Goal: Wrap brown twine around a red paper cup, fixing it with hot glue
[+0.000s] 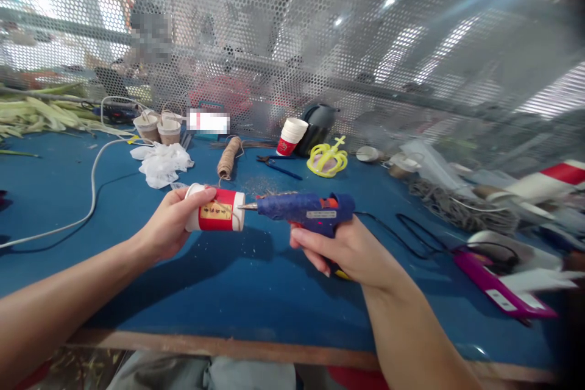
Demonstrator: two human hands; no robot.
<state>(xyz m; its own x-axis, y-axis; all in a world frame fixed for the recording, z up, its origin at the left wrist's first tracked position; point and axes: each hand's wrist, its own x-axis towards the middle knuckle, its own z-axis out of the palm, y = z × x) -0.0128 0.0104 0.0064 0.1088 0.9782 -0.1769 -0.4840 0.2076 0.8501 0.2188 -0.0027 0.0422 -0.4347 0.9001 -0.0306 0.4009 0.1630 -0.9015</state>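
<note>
My left hand [171, 222] is closed round a red and white paper cup [228, 195], which lies on its side in the air above the blue table. A thin strand of twine runs across the cup's side, by a yellow label. In my right hand [338, 250] is a blue hot glue gun [292, 207], gripped by its handle, which my fingers partly cover. Its metal nozzle points left and meets the cup near one end; whether it touches is hard to tell. Beyond the cup stands a roll of brown twine [229, 157].
Behind my hands are blue-handled pliers [281, 167], stacked paper cups [291, 136], a yellow crown-shaped piece [327, 160] and crumpled white plastic [162, 163]. A purple power strip [503, 286] lies at right. A white cable [94, 180] crosses the left side. Perforated metal panels [283, 42] close the back.
</note>
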